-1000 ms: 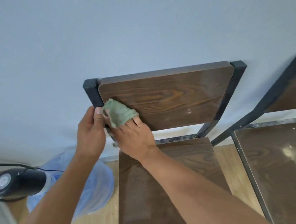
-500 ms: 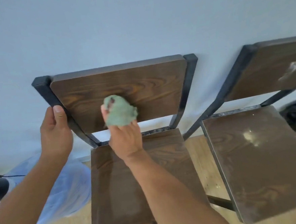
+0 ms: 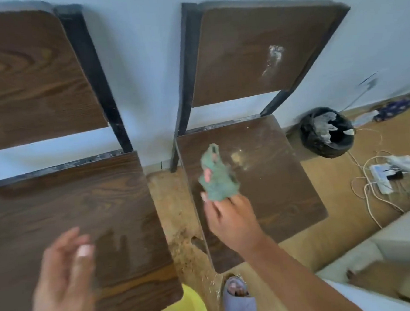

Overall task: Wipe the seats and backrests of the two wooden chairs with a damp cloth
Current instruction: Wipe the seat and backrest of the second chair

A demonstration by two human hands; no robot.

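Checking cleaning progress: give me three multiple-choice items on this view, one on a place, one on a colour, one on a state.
1. Where is the right hand?
A. over the right chair's seat
B. on the left chair's backrest
C. in the bin

2. What colour is the cloth?
A. white
B. green
C. red

3. What state is the right chair's backrest in?
A. spotless
B. covered by the cloth
C. marked with a white smear

Answers: 1 A, the hand hangs above that seat; 2 B, the bunched cloth is green; 3 C, the white mark shows plainly.
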